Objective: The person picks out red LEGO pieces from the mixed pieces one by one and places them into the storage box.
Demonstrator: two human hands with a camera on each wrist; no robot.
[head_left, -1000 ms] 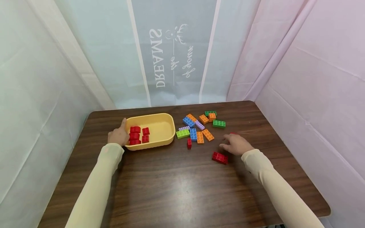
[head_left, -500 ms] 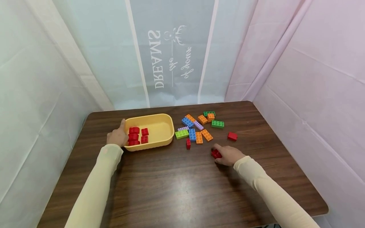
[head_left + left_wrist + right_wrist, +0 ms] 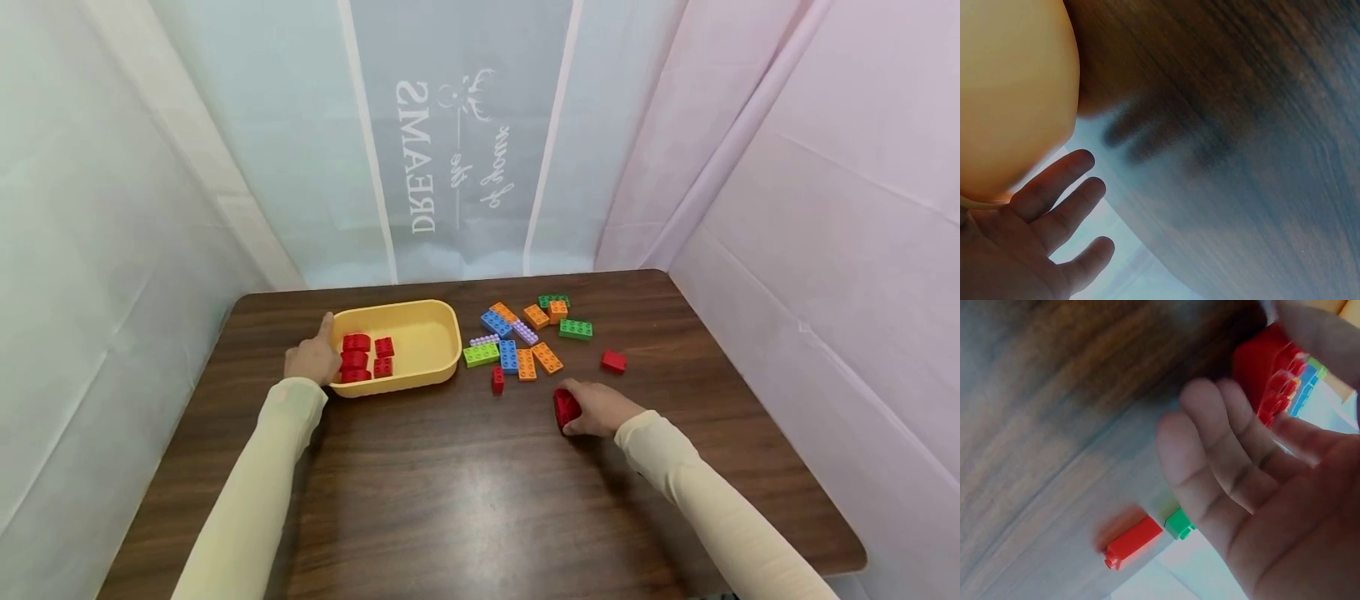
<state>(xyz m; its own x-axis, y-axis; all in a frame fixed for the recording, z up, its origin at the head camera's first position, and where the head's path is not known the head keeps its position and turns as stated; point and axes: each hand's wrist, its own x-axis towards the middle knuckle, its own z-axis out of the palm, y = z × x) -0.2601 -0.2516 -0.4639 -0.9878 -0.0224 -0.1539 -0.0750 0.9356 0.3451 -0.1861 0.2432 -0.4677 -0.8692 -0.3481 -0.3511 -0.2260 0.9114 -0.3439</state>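
Observation:
My right hand [image 3: 603, 408] pinches a red toy building brick [image 3: 566, 410] between thumb and fingers, close over the table. In the right wrist view that brick [image 3: 1257, 365] shows its studs facing the palm, while the other fingers hang loosely curved. My left hand [image 3: 312, 360] rests at the left end of a yellow tray [image 3: 420, 379], the index finger stretched along its rim. The left wrist view shows that hand's fingers [image 3: 1063, 215] relaxed beside the tray wall. Several red bricks [image 3: 355, 361] lie in the tray's left half.
Beyond the right hand lies another red brick [image 3: 613, 361]. Orange bricks [image 3: 547, 357], blue bricks [image 3: 508, 356], green bricks [image 3: 576, 329] and purple ones [image 3: 524, 332] are scattered right of the tray. A small red brick [image 3: 498, 380] is in front of them.
The right hand has moved left and toward the front edge, gripped the red brick and turned it. The other red brick, covered before, is uncovered. The left hand stays at the tray.

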